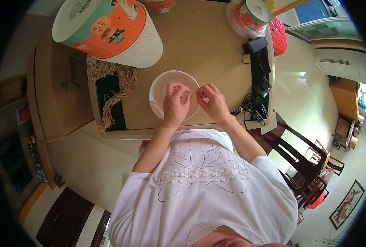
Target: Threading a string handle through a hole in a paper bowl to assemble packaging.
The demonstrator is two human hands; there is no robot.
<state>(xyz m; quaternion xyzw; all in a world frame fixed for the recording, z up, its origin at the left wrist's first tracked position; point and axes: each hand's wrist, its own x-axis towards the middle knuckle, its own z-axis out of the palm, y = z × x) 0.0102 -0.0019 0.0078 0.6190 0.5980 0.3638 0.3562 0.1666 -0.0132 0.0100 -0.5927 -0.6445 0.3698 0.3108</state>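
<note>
Over the far left corner of the table, a tall stack of nested tubs is seen; if it were knocked, the nearby strings could be swept up or crushed. Stiff, glossy card in orange and green is suggested, ribbed by closely packed white rims. Along the left edge, bundled strings are draped in loose, fibrous, beige hanks, which could be tangled by careless pulling.

Near the middle of the near edge, a round, smooth-walled white tub is set; being seemingly light, it could be tipped by a brushing wrist. At its left rim a short cord piece is seen.

Above the tub, the left hand is closed in a narrow pinch, and a thin, pale cord is held taut between it and the right hand, whose fingertips are likewise pinched; whether a knot is formed cannot be told. The cord could be lost through slipping, or frayed by hard tugging.

Toward the near right corner, smooth black cables are coiled, where an elbow could be snagged.
</note>
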